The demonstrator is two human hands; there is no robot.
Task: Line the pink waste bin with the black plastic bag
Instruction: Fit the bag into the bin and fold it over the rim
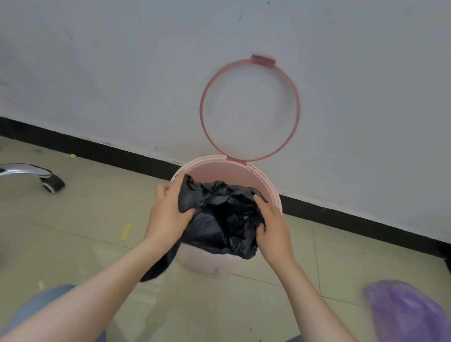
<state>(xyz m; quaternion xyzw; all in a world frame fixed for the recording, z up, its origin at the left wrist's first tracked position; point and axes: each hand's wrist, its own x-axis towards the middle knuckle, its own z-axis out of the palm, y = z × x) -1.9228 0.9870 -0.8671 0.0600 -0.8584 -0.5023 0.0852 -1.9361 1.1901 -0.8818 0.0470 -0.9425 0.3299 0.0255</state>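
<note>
A person's two bare hands hold a crumpled black plastic bag (pixel 223 217) over the open mouth of a pink waste bin (pixel 218 169) at the centre of the frame. The left hand (pixel 166 214) grips the bag's left edge, fingers curled around a fold of plastic with the thumb on top. The right hand (pixel 275 234) clutches the opposite edge, fingers closed into the film. The bag's mouth gapes dark between them, bunched rather than spread, and covers the near part of the bin's rim; a tail of plastic hangs down past the left wrist outside the bin.

The bin stands on a pale tiled floor (pixel 87 226), close to a white wall (pixel 121 38) with a black skirting board (pixel 62 140). Its pink ring (pixel 205 91) is hinged upright behind the opening and leans against the wall, clear of the bag.

At the left of the frame are the chrome legs and castors of an office chair (pixel 2 171), well apart from the bin. A blurred purple plastic bag (pixel 412 324) lies on the floor at lower right. The person's blue-trousered knees (pixel 30 314) show along the bottom edge.
</note>
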